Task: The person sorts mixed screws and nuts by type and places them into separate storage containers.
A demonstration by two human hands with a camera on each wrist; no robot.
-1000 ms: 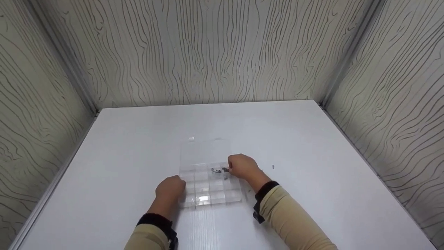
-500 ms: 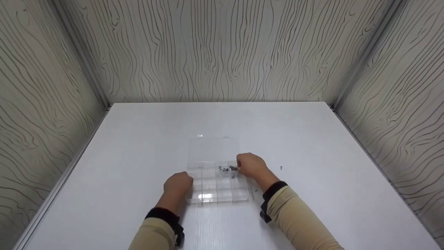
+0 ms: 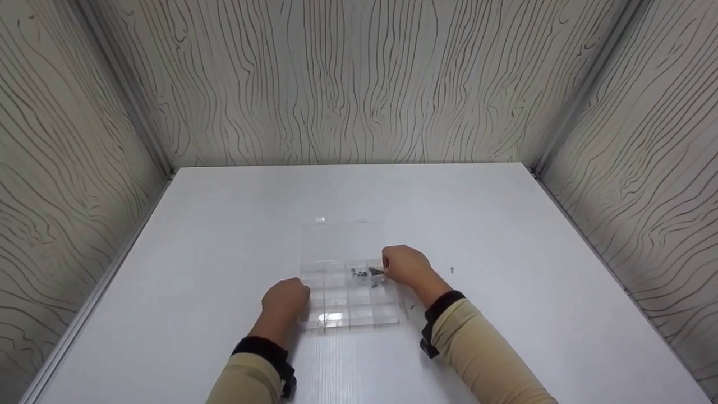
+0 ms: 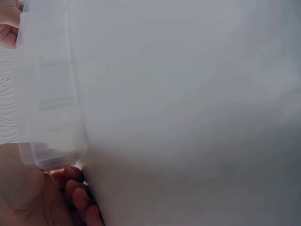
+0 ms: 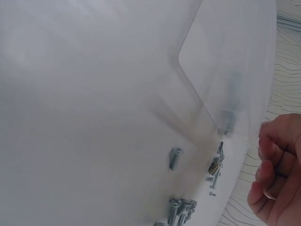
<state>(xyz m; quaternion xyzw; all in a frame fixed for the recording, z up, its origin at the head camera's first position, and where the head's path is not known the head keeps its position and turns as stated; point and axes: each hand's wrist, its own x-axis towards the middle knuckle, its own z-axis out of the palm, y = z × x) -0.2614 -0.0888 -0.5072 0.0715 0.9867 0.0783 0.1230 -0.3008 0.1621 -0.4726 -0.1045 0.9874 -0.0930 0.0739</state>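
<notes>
A clear plastic compartment box [image 3: 336, 307] lies on the white table with its lid [image 3: 342, 241] laid back behind it. My left hand [image 3: 285, 300] grips the box's left side, and in the left wrist view its fingers [image 4: 81, 200] are curled by the box's corner. At the back right compartment is my right hand [image 3: 406, 266], fingers curled. What its fingertips hold, if anything, is hidden. Small dark metal pieces [image 3: 359, 273] lie in the back compartments. Loose screws [image 5: 175, 159] lie on the table in the right wrist view, along with a brass-coloured piece [image 5: 214, 167].
One small screw [image 3: 452, 270] lies to the right of my right hand, and another small piece [image 3: 412, 307] sits near the right forearm. Wood-patterned panels [image 3: 348, 84] stand behind and on both sides of the table [image 3: 224, 224].
The head view has shifted a little, moving the whole scene right and then slightly back left. Both hands stay at the same places on the box.
</notes>
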